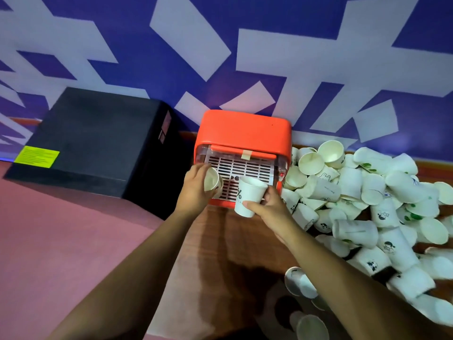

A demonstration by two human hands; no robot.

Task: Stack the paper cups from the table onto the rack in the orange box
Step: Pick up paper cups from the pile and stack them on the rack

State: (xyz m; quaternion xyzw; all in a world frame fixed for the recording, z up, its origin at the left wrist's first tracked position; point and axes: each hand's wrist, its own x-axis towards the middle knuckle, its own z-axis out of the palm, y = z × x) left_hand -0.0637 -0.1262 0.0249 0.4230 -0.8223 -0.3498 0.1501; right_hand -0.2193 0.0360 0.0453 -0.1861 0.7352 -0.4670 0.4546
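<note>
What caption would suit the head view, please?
Left hand and right hand hold white paper cups at the orange plastic box's white slatted rack.

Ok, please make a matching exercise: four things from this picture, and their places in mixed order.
1. black rectangular box
2. heap of white paper cups
3. white paper cup with dark print
4. white slatted rack

a. in the right hand
b. in the orange plastic box
c. left of the orange box
d. right of the orange box

Pairs: 1-c, 2-d, 3-a, 4-b.
</note>
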